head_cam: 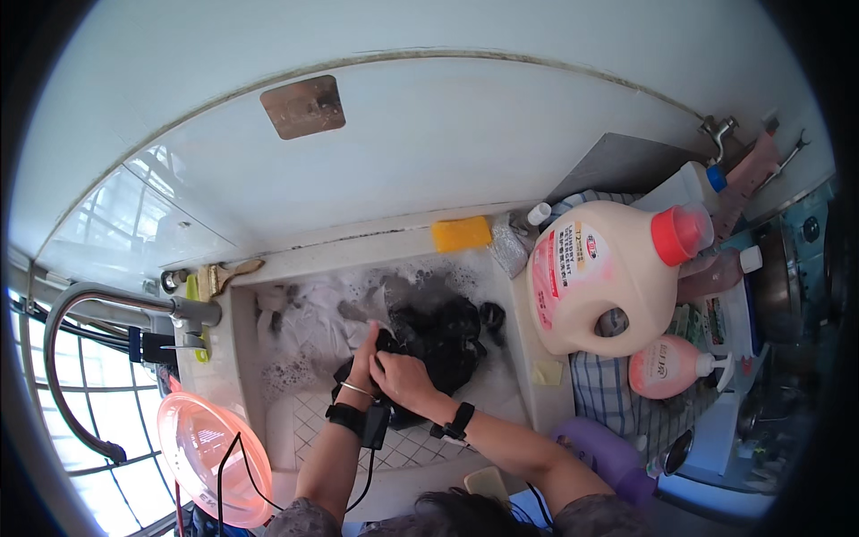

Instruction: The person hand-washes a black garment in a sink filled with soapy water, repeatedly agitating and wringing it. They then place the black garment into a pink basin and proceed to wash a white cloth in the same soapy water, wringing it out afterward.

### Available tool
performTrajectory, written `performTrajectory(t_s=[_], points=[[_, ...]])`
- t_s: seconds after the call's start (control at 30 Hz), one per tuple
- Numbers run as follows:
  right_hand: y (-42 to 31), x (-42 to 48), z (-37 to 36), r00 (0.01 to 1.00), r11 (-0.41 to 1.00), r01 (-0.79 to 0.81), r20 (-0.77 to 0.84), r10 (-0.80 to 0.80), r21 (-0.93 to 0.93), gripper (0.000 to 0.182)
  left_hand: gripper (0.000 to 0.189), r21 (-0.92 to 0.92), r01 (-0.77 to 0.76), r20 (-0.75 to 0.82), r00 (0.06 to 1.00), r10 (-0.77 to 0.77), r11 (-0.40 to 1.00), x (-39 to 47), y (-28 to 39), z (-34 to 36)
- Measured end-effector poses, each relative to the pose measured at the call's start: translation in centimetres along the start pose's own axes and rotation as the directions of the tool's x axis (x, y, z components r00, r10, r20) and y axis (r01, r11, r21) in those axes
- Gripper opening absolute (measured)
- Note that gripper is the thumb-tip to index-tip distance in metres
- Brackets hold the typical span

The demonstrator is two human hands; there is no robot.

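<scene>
A soaked black garment (439, 335) lies bunched in a laundry sink (520, 396) of foamy water. My left hand (363, 366) grips part of it, thumb up, with dark cloth showing around the wrist and fingers. Close against it, my right hand (405, 381) is curled on the same black cloth; its fingertips are hidden. White cloth (319, 315) floats to the left of the garment under suds. Below my wrists, the sink's sloping ribbed washboard (396, 453) carries a diamond pattern.
A gooseneck faucet (194, 312) and a wooden-handled brush (235, 270) are at the left rim. A pink basin (258, 463) stands at lower left. Along the right are a large beige detergent jug (604, 268), a pink pump bottle (664, 369) and a purple bottle (590, 443). A yellow sponge (462, 234) rests on the back ledge.
</scene>
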State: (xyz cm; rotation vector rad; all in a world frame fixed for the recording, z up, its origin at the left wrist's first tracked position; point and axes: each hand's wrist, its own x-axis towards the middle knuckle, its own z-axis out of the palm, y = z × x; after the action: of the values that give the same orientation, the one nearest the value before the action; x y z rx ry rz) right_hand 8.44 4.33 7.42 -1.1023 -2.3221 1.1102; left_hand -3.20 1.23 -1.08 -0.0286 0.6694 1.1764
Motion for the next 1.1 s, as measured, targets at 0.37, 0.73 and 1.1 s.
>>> performTrajectory(t_s=[0.37, 0.73, 1.1], points=[[2.9, 3.2, 1.2, 0.951, 0.981, -0.182, -0.264, 0.159, -0.064, 0.035, 0.036, -0.008, -0.127, -0.377, 0.919, 0.115, 0.992, 0.8, -1.3, 0.4], [8.2, 5.6, -4.9, 0.972, 0.957, -0.174, -0.196, 0.13, -0.232, 0.071, 0.055, 0.867, 0.216, 0.156, 0.74, 0.654, -0.45, -1.0, 0.9, 3.6], [18.3, 7.1, -1.4, 0.993, 0.991, -0.108, -0.054, 0.104, -0.08, 0.057, 0.04, 0.995, -0.087, 0.028, 0.752, 0.659, 0.057, 0.6, 2.0, -1.7]])
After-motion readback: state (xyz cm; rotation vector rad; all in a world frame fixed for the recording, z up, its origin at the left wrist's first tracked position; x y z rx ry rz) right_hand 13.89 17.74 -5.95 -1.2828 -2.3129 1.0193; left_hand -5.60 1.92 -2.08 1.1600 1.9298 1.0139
